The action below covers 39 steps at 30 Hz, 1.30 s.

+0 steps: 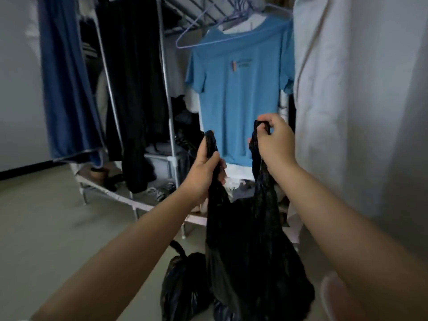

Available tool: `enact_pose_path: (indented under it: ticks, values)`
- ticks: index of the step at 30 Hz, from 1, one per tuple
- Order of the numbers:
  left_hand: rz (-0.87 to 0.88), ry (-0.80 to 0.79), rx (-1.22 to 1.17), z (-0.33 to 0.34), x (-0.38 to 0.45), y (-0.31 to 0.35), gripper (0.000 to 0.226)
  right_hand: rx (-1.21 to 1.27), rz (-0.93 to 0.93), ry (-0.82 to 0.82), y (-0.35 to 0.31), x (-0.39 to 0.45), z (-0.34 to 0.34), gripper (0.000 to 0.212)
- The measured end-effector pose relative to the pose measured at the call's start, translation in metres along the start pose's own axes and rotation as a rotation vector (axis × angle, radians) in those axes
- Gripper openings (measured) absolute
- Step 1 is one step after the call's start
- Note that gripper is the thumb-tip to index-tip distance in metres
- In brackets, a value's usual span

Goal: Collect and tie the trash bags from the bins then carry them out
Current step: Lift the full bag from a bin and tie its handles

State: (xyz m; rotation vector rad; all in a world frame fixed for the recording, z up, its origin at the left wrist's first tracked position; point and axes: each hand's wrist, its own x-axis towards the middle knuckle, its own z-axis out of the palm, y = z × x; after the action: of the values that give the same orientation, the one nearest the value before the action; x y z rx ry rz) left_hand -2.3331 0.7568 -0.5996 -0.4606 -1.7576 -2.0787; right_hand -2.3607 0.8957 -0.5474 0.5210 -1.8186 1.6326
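**poster1:** Two hands up on one black trash bag (250,246) here. We've got the left hand (203,172) gripping one bunched handle, fingers (221,166) curled round it, and the right hand (275,141) pinching the other handle a bit higher. The bag hangs between them, off the floor (46,216), mouth pulled apart.

**poster2:** Yep, and we can see a second black bag (183,286) sitting on the floor just below and left of the held one, top already gathered into a twist. Can't tell if the two touch.

**poster1:** Behind our hands there's a blue t-shirt (238,93) on a hanger (208,31), hung from a metal clothes rack (165,77). Dark clothes (134,89) hang to the left, a pale curtain (359,100) on the right.

**poster2:** Shoes (159,192) on the rack's bottom shelf too, pretty blurry though.
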Motion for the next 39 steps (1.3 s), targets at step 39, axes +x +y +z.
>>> enact_pose_path:
  ticks: [39]
  values:
    - [-0.666, 0.481, 0.75, -0.307, -0.21, -0.2, 0.023, 0.139, 1.033, -0.927, 0.252, -0.256, 0.27, 0.014]
